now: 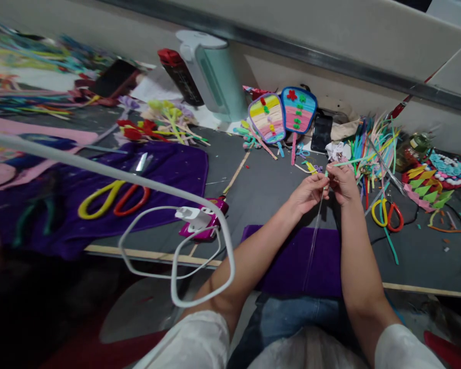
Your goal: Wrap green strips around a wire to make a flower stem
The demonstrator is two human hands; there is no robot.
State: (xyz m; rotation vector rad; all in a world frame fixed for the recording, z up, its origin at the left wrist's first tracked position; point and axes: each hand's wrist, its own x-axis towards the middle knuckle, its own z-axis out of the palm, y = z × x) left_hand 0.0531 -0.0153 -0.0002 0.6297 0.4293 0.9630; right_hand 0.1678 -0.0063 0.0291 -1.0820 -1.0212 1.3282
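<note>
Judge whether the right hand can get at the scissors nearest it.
Probably yes: the scissors' handles lie uncovered close by, though the right hand is busy with a pale green pipe cleaner.

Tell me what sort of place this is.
Probably a handicraft workspace: there's a bunch of colourful craft stems, two decorated fan-shaped pieces, and a large pair of scissors on purple cloth.
</note>
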